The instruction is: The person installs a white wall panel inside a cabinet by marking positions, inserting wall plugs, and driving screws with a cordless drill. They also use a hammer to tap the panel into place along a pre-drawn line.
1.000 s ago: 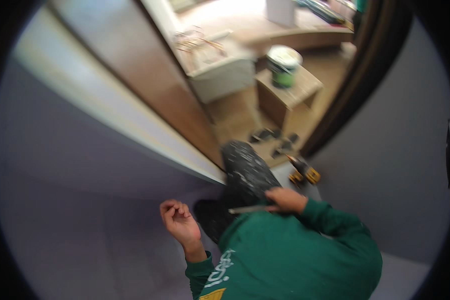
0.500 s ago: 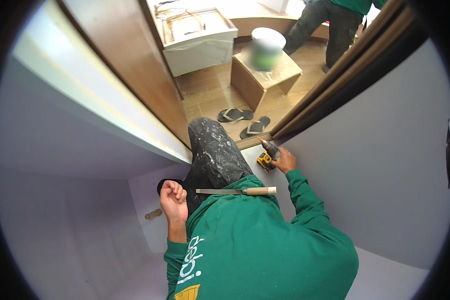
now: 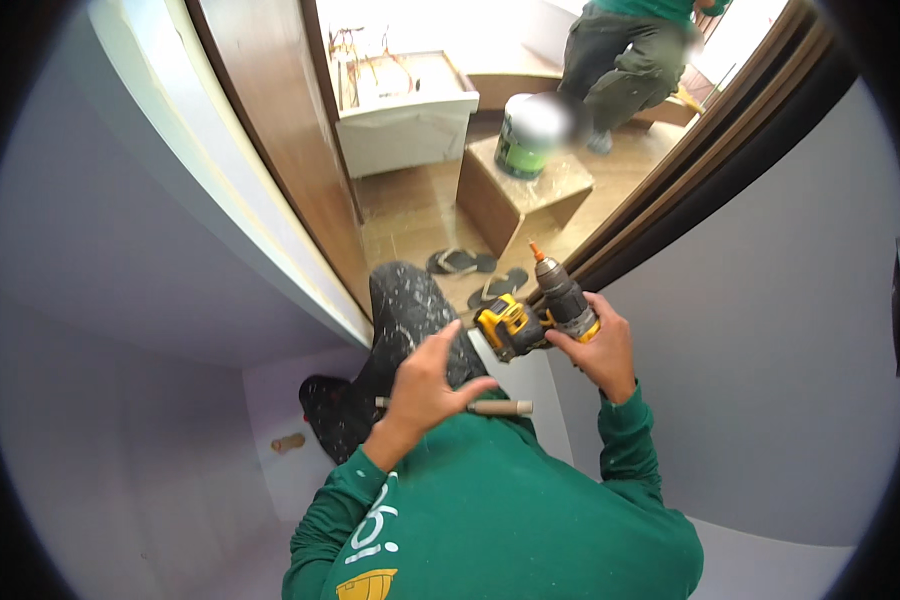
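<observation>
My right hand grips a black-and-yellow cordless drill, its nose tilted up and away, an orange-tipped bit in the chuck. The drill's yellow battery end points left, toward my left hand. That hand is open above my lap, thumb and fingers apart and holding nothing, a short gap from the battery. Across my lap lies a chisel-like tool with a flat metal blade and a pale handle; my left hand hides much of the blade.
Grey-lavender walls close in on both sides. Past the opening, sandals lie on wood flooring, near a wooden box stool bearing a paint bucket. A co-worker stands behind it. A small wooden piece lies at left.
My right hand has raised the drill from low beside my leg and brought it closer. My left hand has moved right and forward, its curled fingers now spread. The co-worker has shifted left.
</observation>
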The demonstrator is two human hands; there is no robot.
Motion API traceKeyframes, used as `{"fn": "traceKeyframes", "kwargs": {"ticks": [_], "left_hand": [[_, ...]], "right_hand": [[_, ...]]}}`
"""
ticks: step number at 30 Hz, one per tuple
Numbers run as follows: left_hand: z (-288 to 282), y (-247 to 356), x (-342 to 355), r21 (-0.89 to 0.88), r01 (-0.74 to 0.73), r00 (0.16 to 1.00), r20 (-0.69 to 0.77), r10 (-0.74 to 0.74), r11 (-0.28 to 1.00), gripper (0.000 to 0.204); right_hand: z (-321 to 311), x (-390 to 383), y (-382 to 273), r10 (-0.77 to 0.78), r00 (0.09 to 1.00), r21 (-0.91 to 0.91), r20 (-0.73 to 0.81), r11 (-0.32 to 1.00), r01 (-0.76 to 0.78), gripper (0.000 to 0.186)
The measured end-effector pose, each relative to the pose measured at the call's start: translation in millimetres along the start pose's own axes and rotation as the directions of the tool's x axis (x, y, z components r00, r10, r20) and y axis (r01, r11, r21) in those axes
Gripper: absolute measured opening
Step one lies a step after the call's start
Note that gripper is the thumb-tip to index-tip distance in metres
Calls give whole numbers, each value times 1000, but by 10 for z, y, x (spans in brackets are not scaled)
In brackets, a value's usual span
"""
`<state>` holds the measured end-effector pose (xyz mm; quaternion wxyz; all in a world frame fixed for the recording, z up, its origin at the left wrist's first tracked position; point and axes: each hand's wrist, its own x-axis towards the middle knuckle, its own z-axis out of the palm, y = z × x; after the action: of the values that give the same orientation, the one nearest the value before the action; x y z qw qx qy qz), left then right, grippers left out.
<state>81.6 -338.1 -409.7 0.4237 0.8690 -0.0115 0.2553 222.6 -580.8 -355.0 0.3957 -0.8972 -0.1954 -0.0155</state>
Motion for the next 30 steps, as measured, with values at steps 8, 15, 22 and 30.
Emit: {"fn": "traceKeyframes", "kwargs": {"ticks": [8,15,22,30], "left_hand": [[438,-19,486,135,-20,994,111,5,991,87],[438,-638,494,-1,-127,987,-94,126,992,77],[315,-846,799,-150,-113,992,35,119,982,85],[717,-933,1305,-66,-106,946,300,121,992,100]], "right_hand": [[397,155,-692,-103,990,121,92,988,92,74],[826,570,-255,-214,888,442,408,897,13,59],[2094,1073,505,-238,605,578,760,-177,-796,63],[2146,1310,377,-334,773,692,539,-348,-632,59]]}}
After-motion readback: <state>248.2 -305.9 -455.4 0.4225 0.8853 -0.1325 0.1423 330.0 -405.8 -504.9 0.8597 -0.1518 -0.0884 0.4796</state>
